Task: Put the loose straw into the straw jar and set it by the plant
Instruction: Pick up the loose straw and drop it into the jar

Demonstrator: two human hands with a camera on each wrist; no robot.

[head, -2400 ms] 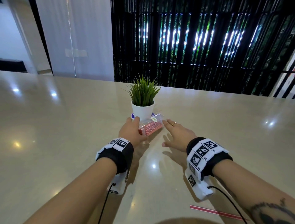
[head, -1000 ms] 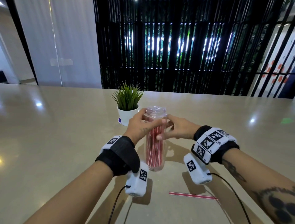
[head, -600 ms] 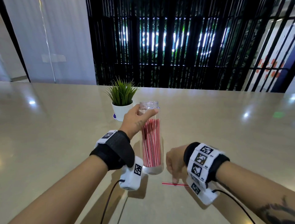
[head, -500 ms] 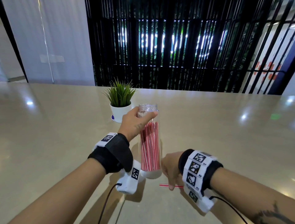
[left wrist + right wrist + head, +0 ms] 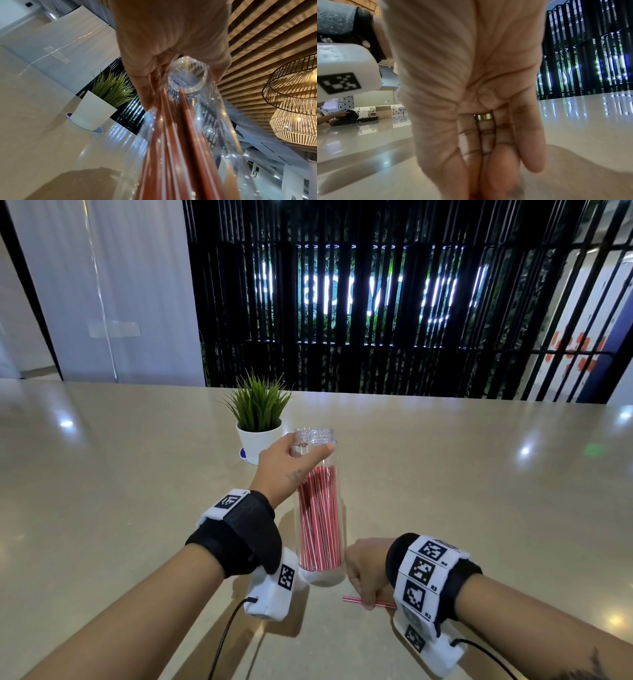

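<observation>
Currently left hand [image 5: 287,463] is gripping the upright jar [image 5: 318,508] neck; right hand [image 5: 368,570] is pinching the straw [image 5: 351,599] on the table at 5 o'clock. Risk: straw slipping flat.

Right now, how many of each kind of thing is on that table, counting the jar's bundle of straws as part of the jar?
Straw jar, held near its neck by the left hand: 1
Loose straw, under the right hand fingertips: 1
Potted plant: 1
Total: 3
</observation>
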